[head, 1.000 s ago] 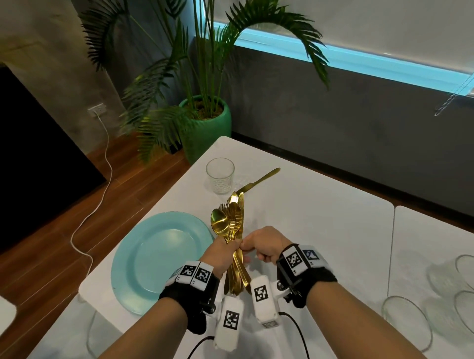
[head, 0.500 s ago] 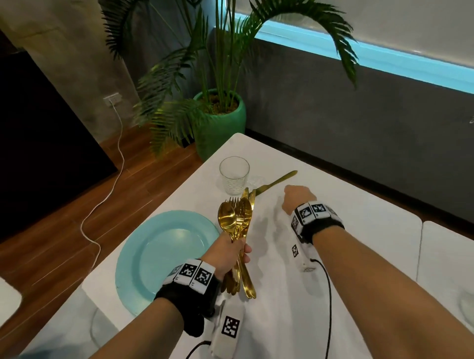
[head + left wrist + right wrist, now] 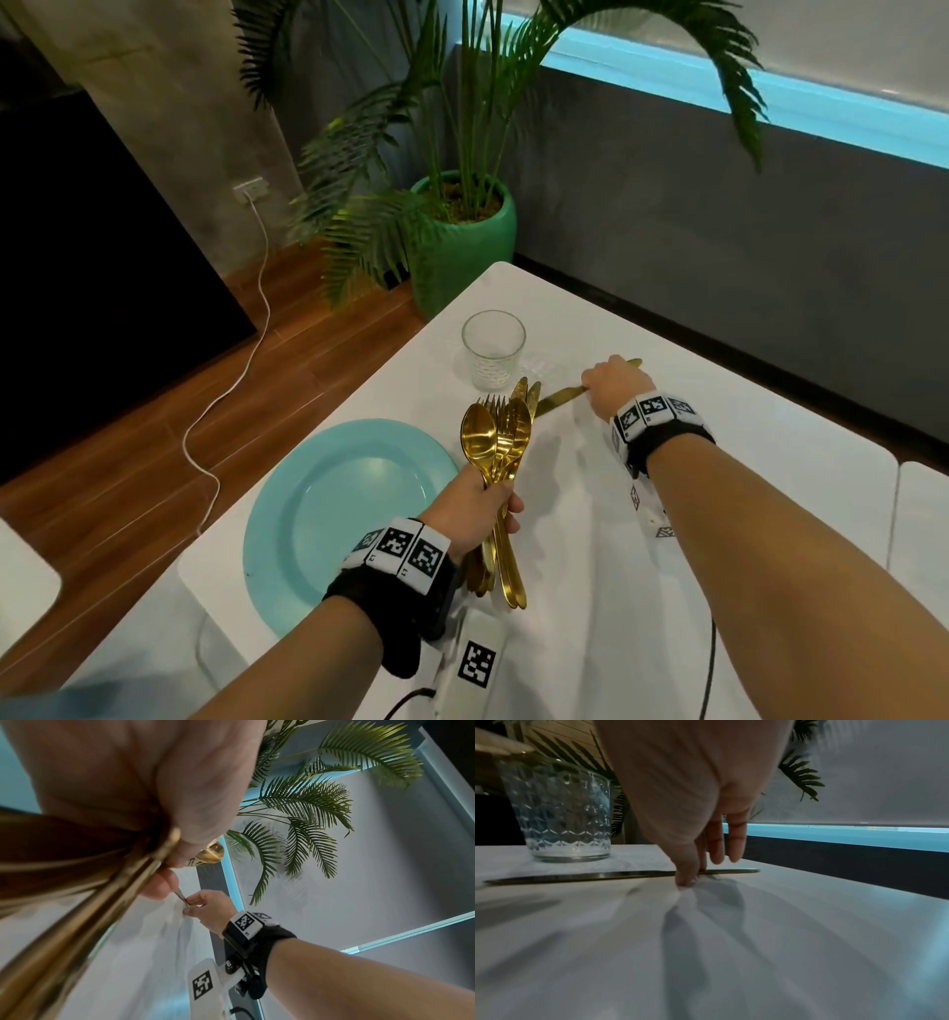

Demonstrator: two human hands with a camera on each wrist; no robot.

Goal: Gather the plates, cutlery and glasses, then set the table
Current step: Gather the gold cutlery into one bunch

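My left hand (image 3: 477,509) grips a bundle of gold cutlery (image 3: 495,447), spoons, forks and knives, upright over the white table (image 3: 719,514) just right of the light-blue plate (image 3: 334,514). A single gold knife (image 3: 557,397) lies flat on the table right of the clear patterned glass (image 3: 493,349). My right hand (image 3: 608,383) reaches forward over its handle. In the right wrist view the knife (image 3: 577,876) lies on the table with my thumb and fingers (image 3: 698,876) either side of it. The left wrist view shows the right hand (image 3: 205,906) pinching the knife (image 3: 181,895).
A palm in a green pot (image 3: 462,241) stands on the floor past the table's far corner. A white cable (image 3: 226,390) runs across the wooden floor on the left. A second white table (image 3: 924,539) adjoins on the right. A grey wall runs behind.
My right hand left the cutlery bundle and reached forward to the knife lying beside the glass. The left hand kept the bundle and stayed near the plate.
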